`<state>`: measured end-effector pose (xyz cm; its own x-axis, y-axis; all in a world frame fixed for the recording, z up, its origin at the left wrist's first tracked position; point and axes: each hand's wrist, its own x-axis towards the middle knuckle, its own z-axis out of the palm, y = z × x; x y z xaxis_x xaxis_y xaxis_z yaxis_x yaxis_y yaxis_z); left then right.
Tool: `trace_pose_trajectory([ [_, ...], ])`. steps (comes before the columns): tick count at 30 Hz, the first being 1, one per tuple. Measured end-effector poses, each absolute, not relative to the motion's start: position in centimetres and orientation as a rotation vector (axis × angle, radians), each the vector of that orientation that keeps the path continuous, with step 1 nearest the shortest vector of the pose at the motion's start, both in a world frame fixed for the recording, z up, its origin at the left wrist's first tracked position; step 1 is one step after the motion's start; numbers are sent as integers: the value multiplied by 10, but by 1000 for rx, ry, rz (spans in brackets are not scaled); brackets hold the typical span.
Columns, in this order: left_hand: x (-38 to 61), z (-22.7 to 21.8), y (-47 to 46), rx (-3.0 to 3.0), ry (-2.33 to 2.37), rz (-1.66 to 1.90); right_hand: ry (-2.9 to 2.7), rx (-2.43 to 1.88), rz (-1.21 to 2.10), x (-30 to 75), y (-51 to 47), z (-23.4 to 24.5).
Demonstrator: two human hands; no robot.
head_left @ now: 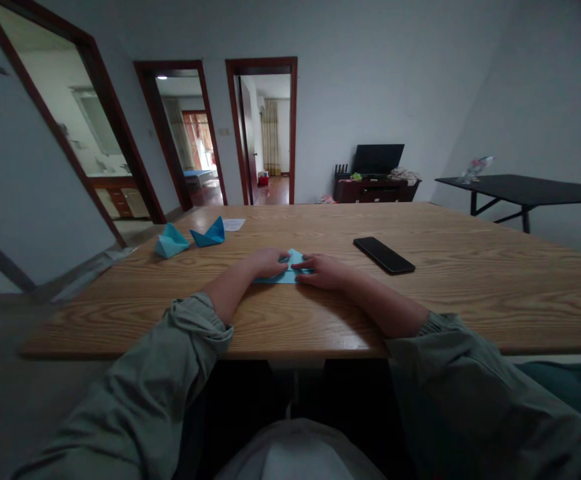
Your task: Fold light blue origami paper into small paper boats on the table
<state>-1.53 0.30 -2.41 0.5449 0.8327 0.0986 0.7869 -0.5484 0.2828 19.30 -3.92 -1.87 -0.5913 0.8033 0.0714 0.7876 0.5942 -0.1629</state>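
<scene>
A light blue sheet of paper (286, 277) lies on the wooden table before me, folded to a point at its far end and with a straight edge toward me. My left hand (269, 262) presses on its left side, fingers curled and partly hidden. From the other side, my right hand (324, 271) holds the paper with its fingers on the fold. Both sets of fingertips almost meet at the middle. To the far left sit two folded paper boats, one light blue (171, 241) and one darker blue (209, 233).
A black phone (384, 255) lies to the right on the wooden table (450, 293). Behind the darker boat is a white slip of paper (234, 225). Farther off stand a black table (530, 189) and a television (378, 160) on a cabinet. Doorways open at the back left.
</scene>
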Motion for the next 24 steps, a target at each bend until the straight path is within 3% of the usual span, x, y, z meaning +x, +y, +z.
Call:
trace_pose_trajectory([
  [9,-2,-43,29,2635,1375,71,-2685,-1307,236,193,-41,-16],
  [24,-26,-38,16,2614,1473,-55,-2741,-1401,448,197,-41,-21],
])
